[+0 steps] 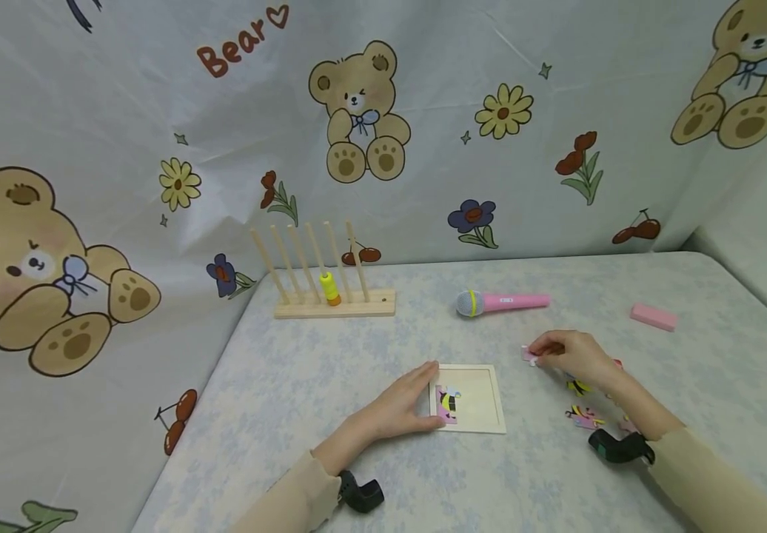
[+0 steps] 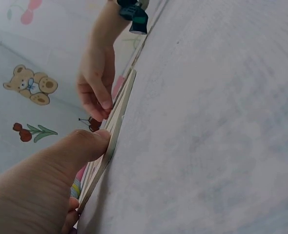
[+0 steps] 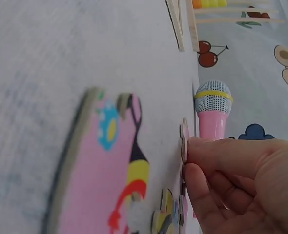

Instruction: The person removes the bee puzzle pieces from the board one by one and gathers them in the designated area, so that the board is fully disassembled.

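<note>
My left hand (image 1: 393,406) grips the left side of a square wooden puzzle tray (image 1: 480,403), thumb at its near corner and fingers at the far one. Inside the tray, along its left edge, lie pink puzzle pieces (image 1: 447,407) with a yellow-and-black picture. To the tray's right, my right hand (image 1: 575,357) pinches a small pink puzzle piece (image 3: 184,139) between thumb and forefinger, at or just above the tabletop. Several loose puzzle pieces (image 1: 585,418) lie under and beside the right forearm, some partly hidden by it.
A wooden peg stand (image 1: 357,305) with yellow and orange beads (image 1: 329,286) on one rod stands at the back left. Behind the right hand lies a pink toy microphone (image 1: 515,301). A pink block (image 1: 653,317) sits farther right. A bear-print curtain (image 1: 423,215) hangs behind the table.
</note>
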`<state>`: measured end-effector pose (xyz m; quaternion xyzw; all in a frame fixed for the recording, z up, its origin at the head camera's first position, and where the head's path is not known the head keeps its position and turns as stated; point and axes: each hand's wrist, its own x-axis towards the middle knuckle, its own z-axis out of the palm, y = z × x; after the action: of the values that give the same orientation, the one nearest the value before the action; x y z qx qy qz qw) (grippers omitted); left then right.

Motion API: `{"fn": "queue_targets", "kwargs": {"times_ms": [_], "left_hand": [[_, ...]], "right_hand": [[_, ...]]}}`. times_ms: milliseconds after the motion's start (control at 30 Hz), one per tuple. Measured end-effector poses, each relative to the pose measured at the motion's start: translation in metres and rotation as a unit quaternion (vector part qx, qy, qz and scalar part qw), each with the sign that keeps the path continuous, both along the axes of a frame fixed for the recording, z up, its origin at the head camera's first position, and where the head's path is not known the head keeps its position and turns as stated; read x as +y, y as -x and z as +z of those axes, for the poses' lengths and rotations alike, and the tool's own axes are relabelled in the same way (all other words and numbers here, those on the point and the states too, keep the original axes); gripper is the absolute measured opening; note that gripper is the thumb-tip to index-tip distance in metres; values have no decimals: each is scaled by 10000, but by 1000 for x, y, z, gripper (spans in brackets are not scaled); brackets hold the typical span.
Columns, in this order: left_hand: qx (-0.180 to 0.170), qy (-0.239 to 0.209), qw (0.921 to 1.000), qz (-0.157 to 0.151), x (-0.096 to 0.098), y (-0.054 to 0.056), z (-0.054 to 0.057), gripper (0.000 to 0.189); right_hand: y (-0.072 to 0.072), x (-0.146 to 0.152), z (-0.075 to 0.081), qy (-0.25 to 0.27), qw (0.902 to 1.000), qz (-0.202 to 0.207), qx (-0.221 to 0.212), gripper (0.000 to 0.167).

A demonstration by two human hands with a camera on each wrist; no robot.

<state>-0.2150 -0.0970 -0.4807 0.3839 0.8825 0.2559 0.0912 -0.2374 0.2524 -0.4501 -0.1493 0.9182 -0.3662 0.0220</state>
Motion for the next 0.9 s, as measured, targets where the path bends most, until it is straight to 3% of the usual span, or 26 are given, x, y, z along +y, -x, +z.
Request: {"fn": "queue_targets", "kwargs": {"times_ms": [200,333,533,700,900], "left_hand": [[-39,-9,10000,0,-2,1,3,88],[-43,-18,10000,27,-3,1,3,88],[-105,-58,9999,14,-2,2,0,88],[-5,-72,10000,-30,-2,1,-5,88],[63,-53,10000,-30,-2,2,-5,87]], "right_hand": [[-5,-16,15,220,9997,48,126,22],[-16,-53,23,624,9967,500,120,26],[-31,-104,9,1079,9863,1233,-200,32],[-39,-121,-5,683,9890,1302,188,37],[-42,-124,-10,212,9892,1202,811,34]]}}
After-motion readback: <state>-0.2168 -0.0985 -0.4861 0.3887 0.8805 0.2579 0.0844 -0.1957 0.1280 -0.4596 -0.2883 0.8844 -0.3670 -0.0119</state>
